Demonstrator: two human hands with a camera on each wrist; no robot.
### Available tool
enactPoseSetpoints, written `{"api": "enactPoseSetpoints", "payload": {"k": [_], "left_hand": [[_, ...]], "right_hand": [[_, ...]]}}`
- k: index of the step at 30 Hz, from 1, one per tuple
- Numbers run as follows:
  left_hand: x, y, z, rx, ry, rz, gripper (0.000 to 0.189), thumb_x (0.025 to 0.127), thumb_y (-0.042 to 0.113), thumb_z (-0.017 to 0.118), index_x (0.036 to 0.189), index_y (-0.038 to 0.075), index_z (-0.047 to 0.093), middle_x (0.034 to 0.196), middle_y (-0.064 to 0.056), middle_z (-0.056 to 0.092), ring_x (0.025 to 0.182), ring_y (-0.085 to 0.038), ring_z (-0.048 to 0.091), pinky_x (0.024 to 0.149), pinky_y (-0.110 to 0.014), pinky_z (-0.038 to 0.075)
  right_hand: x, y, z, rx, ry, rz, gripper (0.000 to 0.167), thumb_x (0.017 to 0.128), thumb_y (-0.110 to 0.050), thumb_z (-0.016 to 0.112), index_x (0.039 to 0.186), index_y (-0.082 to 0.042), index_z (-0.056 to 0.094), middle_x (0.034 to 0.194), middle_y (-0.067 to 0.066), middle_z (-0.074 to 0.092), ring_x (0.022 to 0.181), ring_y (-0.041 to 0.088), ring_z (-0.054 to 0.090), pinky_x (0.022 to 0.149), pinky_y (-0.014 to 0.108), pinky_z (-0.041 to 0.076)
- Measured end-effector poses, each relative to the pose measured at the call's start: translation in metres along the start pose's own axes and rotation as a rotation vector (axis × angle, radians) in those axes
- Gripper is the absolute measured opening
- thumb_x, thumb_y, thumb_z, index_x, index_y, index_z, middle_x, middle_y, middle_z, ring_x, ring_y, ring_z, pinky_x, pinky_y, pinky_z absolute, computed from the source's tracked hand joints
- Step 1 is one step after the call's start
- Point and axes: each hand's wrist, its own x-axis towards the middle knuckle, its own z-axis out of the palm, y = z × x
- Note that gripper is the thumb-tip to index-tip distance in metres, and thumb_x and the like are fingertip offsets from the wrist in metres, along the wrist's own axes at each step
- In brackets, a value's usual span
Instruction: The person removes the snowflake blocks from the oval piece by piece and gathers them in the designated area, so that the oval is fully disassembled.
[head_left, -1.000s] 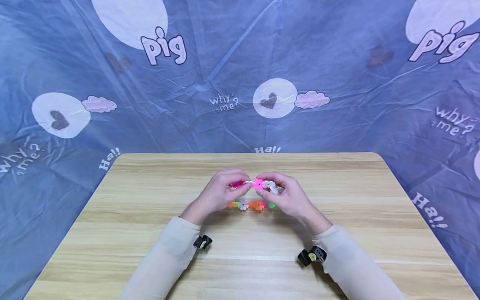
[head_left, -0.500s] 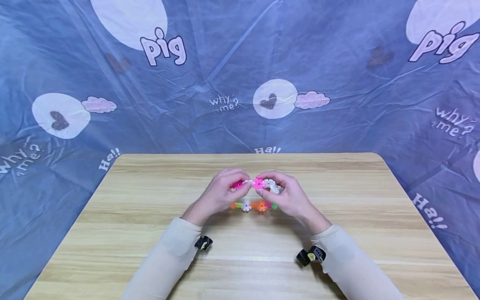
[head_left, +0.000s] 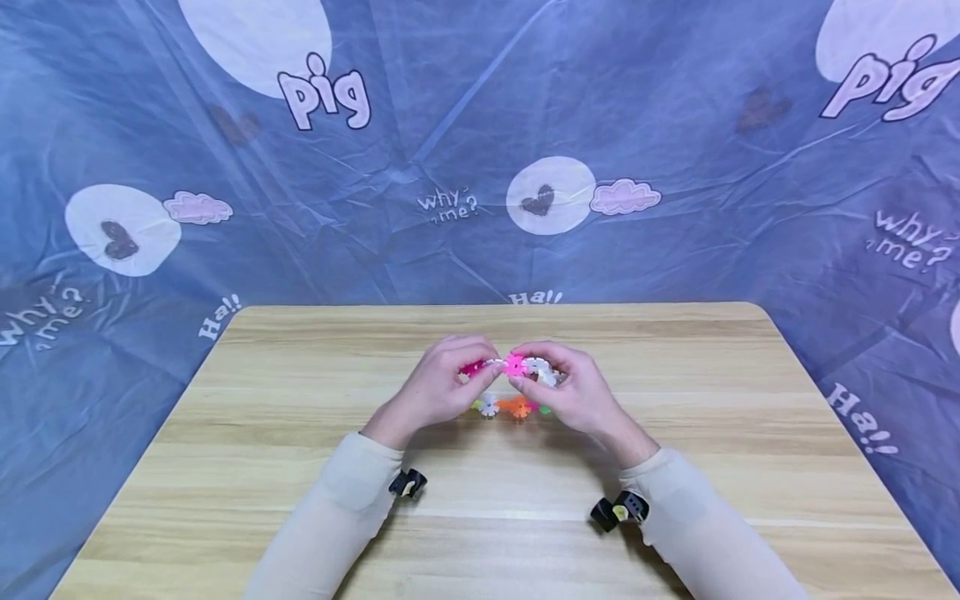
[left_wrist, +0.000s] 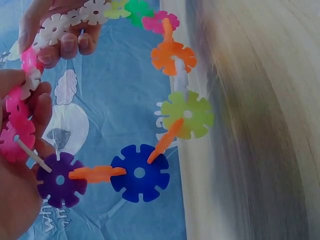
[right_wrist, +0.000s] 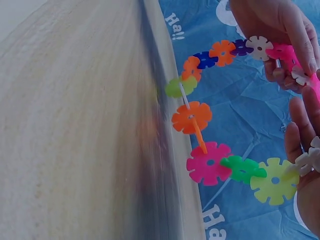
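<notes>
pinching snugly, left hand (head_left: 435, 383) holds a white piece (left_wrist: 33, 81), right hand (head_left: 573, 390) a pink piece (head_left: 515, 365). best keep both square when pressing.

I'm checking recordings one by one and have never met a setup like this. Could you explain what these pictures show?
There is no machine here: a person works with two bare hands. The head picture comes from a camera worn on the head, looking forward and down; the other two come from cameras on the wrists, the small black devices. The left hand and right hand hold a looped chain of colourful slotted discs, fingers pinching it around a bright pink disc. Below is a wood-grain tabletop; whether the chain's lower part touches it is hard to tell. Behind hangs a blue printed cloth.
</notes>
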Motion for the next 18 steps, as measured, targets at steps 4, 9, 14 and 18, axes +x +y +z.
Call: {"api": "enactPoseSetpoints", "payload": {"k": [4, 9, 14, 18], "left_hand": [[0.0003, -0.0008, 0.0007, 0.002, 0.028, 0.027, 0.007, 0.099, 0.010, 0.074, 0.101, 0.006, 0.079, 0.098, -0.005, 0.080, 0.090, -0.019, 0.073, 0.087, -0.038, 0.058], [0.0015, -0.0012, -0.0002, 0.003, 0.018, 0.044, 0.007, 0.099, 0.010, 0.074, 0.101, 0.005, 0.079, 0.099, -0.006, 0.080, 0.091, -0.020, 0.073, 0.089, -0.038, 0.058], [0.0010, -0.0008, -0.0047, -0.016, -0.003, 0.040, 0.006, 0.098, 0.006, 0.074, 0.102, 0.004, 0.079, 0.100, -0.007, 0.079, 0.092, -0.020, 0.072, 0.090, -0.039, 0.059], [0.0012, 0.0005, -0.0066, -0.002, -0.002, 0.015, 0.005, 0.098, 0.007, 0.075, 0.101, 0.005, 0.079, 0.100, -0.006, 0.080, 0.092, -0.019, 0.074, 0.101, -0.052, 0.059]], "right_hand": [[0.0007, 0.0001, 0.0004, -0.010, 0.009, -0.005, 0.033, 0.091, -0.005, 0.084, 0.123, -0.006, 0.077, 0.119, 0.011, 0.080, 0.103, 0.009, 0.071, 0.089, 0.026, 0.059], [0.0013, 0.0018, 0.0002, 0.009, 0.015, -0.009, 0.032, 0.090, -0.003, 0.083, 0.122, -0.004, 0.076, 0.115, 0.014, 0.080, 0.096, 0.009, 0.071, 0.082, 0.025, 0.059], [0.0016, 0.0039, -0.0020, 0.048, 0.016, 0.036, 0.030, 0.091, -0.003, 0.082, 0.120, -0.004, 0.077, 0.114, 0.010, 0.081, 0.093, 0.008, 0.070, 0.080, 0.025, 0.057], [0.0016, 0.0043, -0.0047, 0.104, 0.033, 0.080, 0.029, 0.091, -0.002, 0.081, 0.119, -0.005, 0.077, 0.109, 0.000, 0.081, 0.090, 0.008, 0.070, 0.076, 0.024, 0.056]]}}
